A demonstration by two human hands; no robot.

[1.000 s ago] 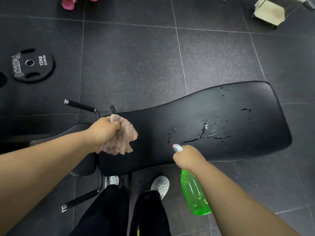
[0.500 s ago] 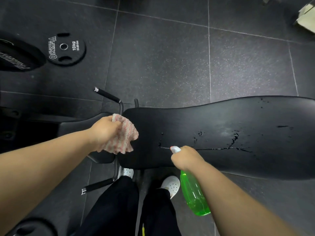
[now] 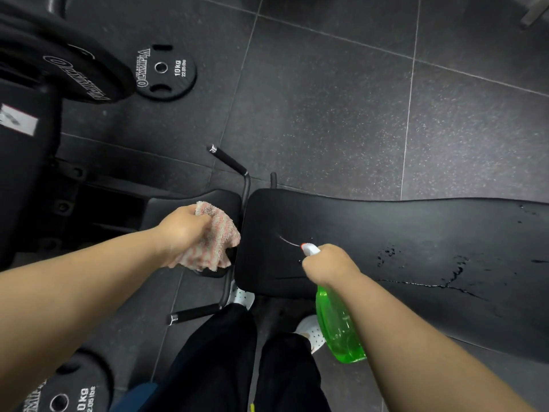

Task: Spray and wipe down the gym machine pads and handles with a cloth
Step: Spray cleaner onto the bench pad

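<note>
The person stands at the near edge of the long black pad [image 3: 416, 233], right hand [image 3: 326, 266] wrapped round the neck of a green spray bottle [image 3: 338, 325] whose white nozzle sits over the pad's left end. Just off that same end, the left hand [image 3: 184, 230] clutches a bunched pink-striped cloth [image 3: 214, 242]; I can't tell whether it touches anything. Wet streaks [image 3: 430, 283] lie across the pad's right half, a bar with two black handles [image 3: 227, 159] juts out at its left end, and a 10kg weight plate [image 3: 166, 72] lies on the floor beyond.
</note>
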